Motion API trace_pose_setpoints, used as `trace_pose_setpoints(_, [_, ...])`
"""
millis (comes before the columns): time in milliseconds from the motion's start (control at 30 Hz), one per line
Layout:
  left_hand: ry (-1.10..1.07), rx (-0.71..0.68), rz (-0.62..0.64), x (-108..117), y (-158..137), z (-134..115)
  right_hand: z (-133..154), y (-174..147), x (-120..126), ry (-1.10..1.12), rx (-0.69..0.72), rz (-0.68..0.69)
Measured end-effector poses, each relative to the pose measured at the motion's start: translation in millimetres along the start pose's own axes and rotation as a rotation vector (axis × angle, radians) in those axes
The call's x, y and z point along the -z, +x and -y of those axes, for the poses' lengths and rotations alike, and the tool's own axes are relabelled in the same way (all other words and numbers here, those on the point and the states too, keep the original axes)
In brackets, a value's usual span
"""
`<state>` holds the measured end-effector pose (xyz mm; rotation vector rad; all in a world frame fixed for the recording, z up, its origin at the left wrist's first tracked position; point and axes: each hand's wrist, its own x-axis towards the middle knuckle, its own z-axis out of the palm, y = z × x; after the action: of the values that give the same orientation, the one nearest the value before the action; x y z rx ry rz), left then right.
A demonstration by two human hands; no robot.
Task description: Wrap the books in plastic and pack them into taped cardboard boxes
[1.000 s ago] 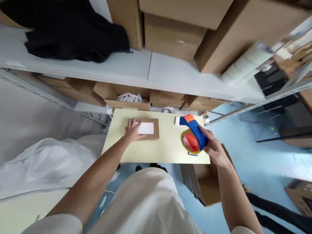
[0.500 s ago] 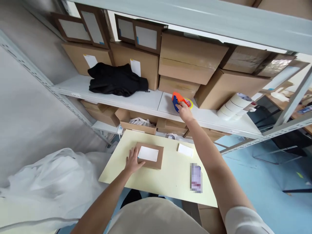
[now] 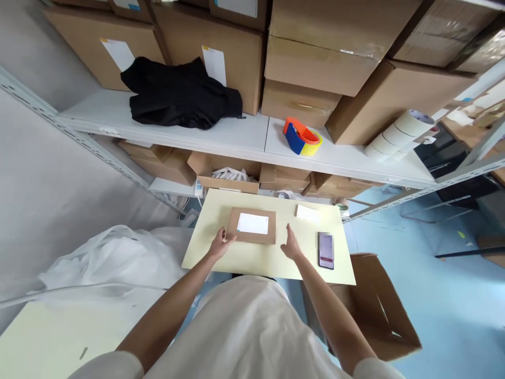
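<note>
A flat brown cardboard box (image 3: 244, 238) with a white label (image 3: 253, 223) on top lies on the pale yellow table (image 3: 213, 206). My left hand (image 3: 221, 244) is at the box's near left corner, thumb along its front edge and fingers apart. To the right of the box, my right hand (image 3: 291, 243) hovers over the table with nothing in it, its fingers spread. On the shelf above stands an orange and blue tape dispenser (image 3: 296, 136) with a yellow roll, apart from both hands.
A phone (image 3: 325, 250) and a stack of white labels (image 3: 306, 212) lie at the table's right side. Black clothing (image 3: 181, 97), cartons (image 3: 303, 71) and tape rolls (image 3: 400, 134) occupy the shelf (image 3: 252, 141). An opened carton (image 3: 379, 305) stands on the floor at right.
My right hand has let go of the tape dispenser on the shelf and come down beside the box. My left hand stays by the box's left side. The view has tilted downward.
</note>
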<state>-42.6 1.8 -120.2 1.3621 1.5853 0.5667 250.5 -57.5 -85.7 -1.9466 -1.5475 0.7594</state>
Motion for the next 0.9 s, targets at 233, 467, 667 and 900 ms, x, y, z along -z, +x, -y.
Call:
trace_pose_setpoints(233, [-0.101,-0.138,0.110,14,-13,-3,6,-29,-58,0.269,-0.148,-0.044])
trace_pose_setpoints(467, [0.199,-0.352,-0.025,13,-10,-36,30,-34,4,0.133,-0.207,-0.187])
trace_pose_setpoints(667, [0.245,-0.359,0.043,-4,1,-40,22,-28,-2,0.094,-0.325,-0.157])
trace_pose_setpoints(900, [0.290,-0.351,0.035,-13,2,-40,12,-21,-6,0.039,-0.327,-0.152])
